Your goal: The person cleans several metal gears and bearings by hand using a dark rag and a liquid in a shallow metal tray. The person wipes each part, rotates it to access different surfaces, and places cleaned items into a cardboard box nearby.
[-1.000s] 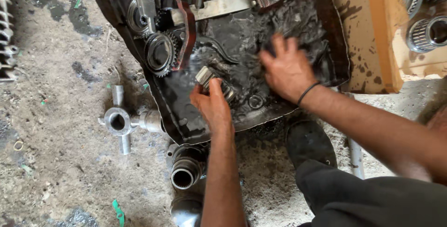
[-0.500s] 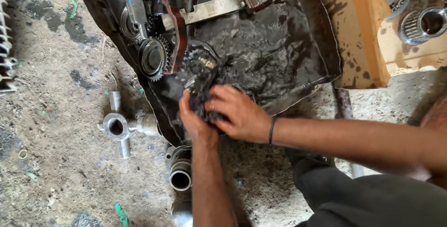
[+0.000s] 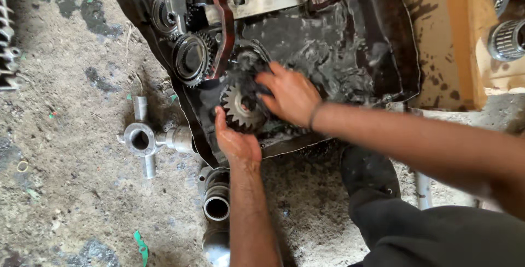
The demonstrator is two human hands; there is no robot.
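Rough, oil-stained concrete floor (image 3: 65,207) serves as the workplace, with a shallow black tray (image 3: 407,53) of dark oily liquid lying on it. Both hands work at the tray's near edge on a toothed spur gear (image 3: 239,109). The left hand (image 3: 236,142) cups the gear from below, fingers curled up against its teeth; the right hand (image 3: 291,96) presses on it from above and the side, fingers spread and bent over a grimy dark part joined to the gear.

Solid steel and coated in oil, the gear looks heavy and slippery — a grip under the rim and across the teeth seems surer than a pinch on the faces. The teeth are hard-edged.

Beside the tray lie a metal cross-shaped spider (image 3: 141,139) and a steel sleeve (image 3: 216,205); another gear (image 3: 191,59) sits in the tray. What the right palm covers cannot be made out, and the needle bearing (image 3: 506,40) at top right is cut off by the frame.
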